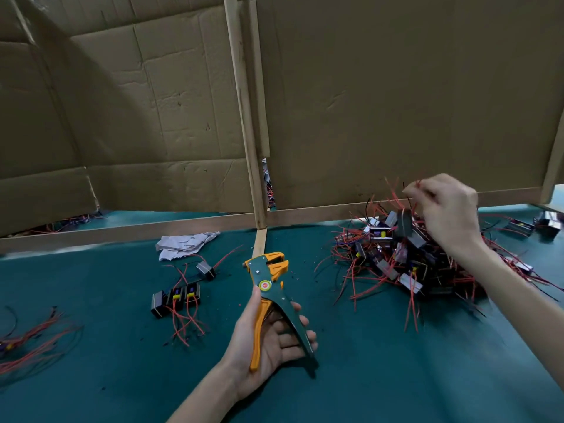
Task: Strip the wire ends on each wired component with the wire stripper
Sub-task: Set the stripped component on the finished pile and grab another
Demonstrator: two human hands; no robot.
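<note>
1. Head view, the only one. The left hand (274, 337) lies palm up low over the counter (381, 377). Its thumb is on the orange handle and its fingers are curled under the green one, gripping the wire stripper (268, 288).
2. The stripper's handles are spread and its head points away from the person. It looks parked ready, so a lead can be fed straight in.
3. The right hand (448, 215) is raised over the pile (406, 270) at right, thumb and fingers pinching red wires (416, 186) near their tips.
4. One component (403, 222) dangles below that pinch. Whether it is clear of the pile or touching its top cannot be told. It is probably held by the leads because the ends are what go into the tool.
5. The pile is tangled dark blocks with red and black leads, close to the cardboard wall (396, 102). It is likely unworked stock, kept on the picking side.
6. Left of the stripper, a row of components (177, 297) sits side by side with red leads trailing toward the person. A single component (206, 270) lies just behind the row.
7. A loose wire bundle (27, 340) lies far left. This is probably the finished side; the ends are too small to show whether they are bare.
8. A crumpled rag (184, 244) lies by the wall base, apart from the work.
9. Stage: picking up the next piece. The next move needs the lead ends brought into the jaws. Risk: tangled neighbours lift with it.
</note>
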